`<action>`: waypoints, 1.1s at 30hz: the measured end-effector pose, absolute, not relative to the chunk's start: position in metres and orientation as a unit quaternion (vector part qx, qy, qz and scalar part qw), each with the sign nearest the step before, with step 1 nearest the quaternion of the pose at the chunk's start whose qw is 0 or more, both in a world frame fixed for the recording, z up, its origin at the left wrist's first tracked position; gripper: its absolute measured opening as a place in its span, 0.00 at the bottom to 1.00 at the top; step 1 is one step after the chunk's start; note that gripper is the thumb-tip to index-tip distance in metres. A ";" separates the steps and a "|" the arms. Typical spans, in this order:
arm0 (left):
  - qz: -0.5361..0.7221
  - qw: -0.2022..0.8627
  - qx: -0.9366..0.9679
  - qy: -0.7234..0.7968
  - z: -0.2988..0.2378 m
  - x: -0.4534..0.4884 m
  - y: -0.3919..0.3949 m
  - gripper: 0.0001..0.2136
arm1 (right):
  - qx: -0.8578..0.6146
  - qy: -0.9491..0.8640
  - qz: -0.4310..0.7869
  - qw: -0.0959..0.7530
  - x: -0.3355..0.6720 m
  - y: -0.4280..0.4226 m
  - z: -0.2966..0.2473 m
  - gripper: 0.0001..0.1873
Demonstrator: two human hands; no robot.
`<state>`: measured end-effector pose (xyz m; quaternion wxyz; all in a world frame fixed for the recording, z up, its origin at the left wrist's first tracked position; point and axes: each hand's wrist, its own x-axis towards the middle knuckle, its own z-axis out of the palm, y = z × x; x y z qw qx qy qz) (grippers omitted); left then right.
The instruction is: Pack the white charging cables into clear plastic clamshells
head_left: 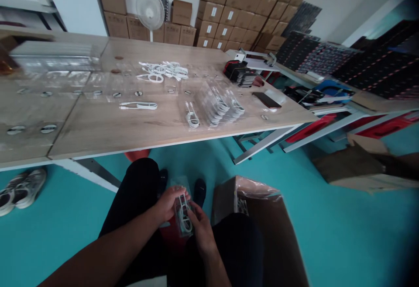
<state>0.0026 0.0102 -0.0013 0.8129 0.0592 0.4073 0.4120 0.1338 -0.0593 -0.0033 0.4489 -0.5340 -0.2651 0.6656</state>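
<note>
Over my lap, my left hand [170,202] and my right hand [200,226] grip a clear plastic package from either side. Inside it a white coiled cable [183,217] shows, with its straight ends toward the top. My left fingers lie across the package's upper part; the right fingers press its right side. On the table [163,129] in front lie a single cable [139,105], a packed cable [192,116], a stack of packed cables [218,103] and a loose heap of white cables [166,69].
Clear trays [55,55] are stacked at the table's left, with several flat clear packages near them. A phone [266,100] lies at the right end. An open cardboard box [229,195] stands by my right knee. Cartons [225,16] and a fan [149,9] are behind.
</note>
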 end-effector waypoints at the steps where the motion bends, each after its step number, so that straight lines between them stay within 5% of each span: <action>1: 0.411 0.816 0.058 0.404 -0.002 0.002 0.010 0.09 | -0.537 -0.253 0.667 0.450 0.135 -0.060 -0.004 0.28; 12: 0.407 0.828 0.135 0.361 0.001 0.006 -0.004 0.21 | -0.612 -0.308 0.580 0.441 0.135 -0.054 0.005 0.27; 33: 0.361 0.832 0.155 0.392 0.010 0.008 -0.007 0.08 | -0.655 -0.393 0.512 0.394 0.131 -0.050 -0.016 0.23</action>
